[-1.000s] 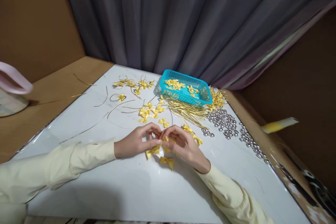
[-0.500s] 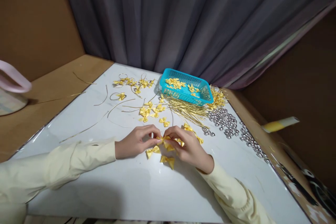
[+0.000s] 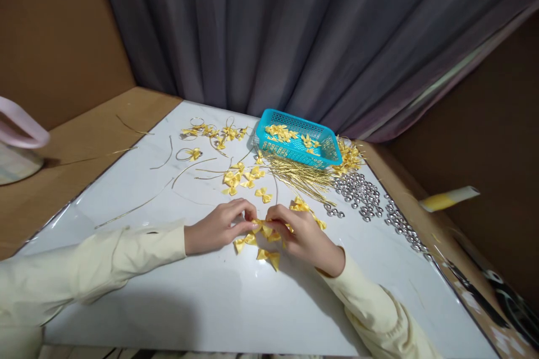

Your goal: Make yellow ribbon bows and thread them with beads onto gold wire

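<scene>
Between my two hands is a small yellow ribbon bow point(image 3: 261, 226). My left hand point(image 3: 223, 226) pinches its left side between thumb and forefinger. The fingers of my right hand point(image 3: 300, 233) are closed on its right side, partly hiding it. Just below lie loose yellow bows point(image 3: 268, 258), and more yellow bows point(image 3: 301, 205) show behind my right hand. A single bow point(image 3: 263, 195) lies beyond my fingertips, near a cluster of bows point(image 3: 232, 179).
A turquoise basket point(image 3: 298, 156) holding bows stands at the back. Before it lies a bundle of gold cords point(image 3: 301, 176). Silver beads point(image 3: 362, 193) spread along the right. Looped cords with bows point(image 3: 210, 132) lie at back left, with loose cords point(image 3: 135, 207) nearer. A pink-handled container point(image 3: 19, 140) stands far left.
My right hand has shifted slightly to the right, leaving a wider gap between my fingertips, so more of the bow shows. The left hand stays nearly in place.
</scene>
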`<state>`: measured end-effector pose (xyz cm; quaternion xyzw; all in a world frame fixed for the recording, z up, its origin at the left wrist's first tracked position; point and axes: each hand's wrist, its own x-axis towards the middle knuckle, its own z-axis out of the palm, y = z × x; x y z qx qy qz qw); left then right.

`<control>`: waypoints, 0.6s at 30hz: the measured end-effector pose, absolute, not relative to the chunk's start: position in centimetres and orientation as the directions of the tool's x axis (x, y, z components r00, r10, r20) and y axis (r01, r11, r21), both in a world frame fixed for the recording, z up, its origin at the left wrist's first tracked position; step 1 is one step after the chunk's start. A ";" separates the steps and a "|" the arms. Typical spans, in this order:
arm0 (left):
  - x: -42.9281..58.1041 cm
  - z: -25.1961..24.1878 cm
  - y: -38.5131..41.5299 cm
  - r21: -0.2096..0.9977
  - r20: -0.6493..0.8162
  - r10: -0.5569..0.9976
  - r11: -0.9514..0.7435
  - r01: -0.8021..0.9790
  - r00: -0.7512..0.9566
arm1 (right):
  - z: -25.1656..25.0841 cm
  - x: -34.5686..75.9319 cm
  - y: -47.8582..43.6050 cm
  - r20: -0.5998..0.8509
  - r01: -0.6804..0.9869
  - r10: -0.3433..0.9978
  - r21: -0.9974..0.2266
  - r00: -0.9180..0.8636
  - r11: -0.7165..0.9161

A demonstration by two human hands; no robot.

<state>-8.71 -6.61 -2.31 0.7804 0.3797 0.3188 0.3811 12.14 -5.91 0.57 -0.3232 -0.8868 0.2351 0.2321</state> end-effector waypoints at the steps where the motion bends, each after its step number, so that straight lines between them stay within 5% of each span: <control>1: -8.7 -2.4 -6.6 0.827 0.213 0.832 -0.433 0.359 0.512 | 0.6 12.2 -5.9 0.252 0.463 0.680 -0.569 -0.688 0.680; 18: -9.0 -2.7 -6.4 0.624 0.311 0.621 -0.704 0.339 0.719 | 1.1 12.2 -6.9 0.171 0.463 0.641 -0.557 -0.748 0.689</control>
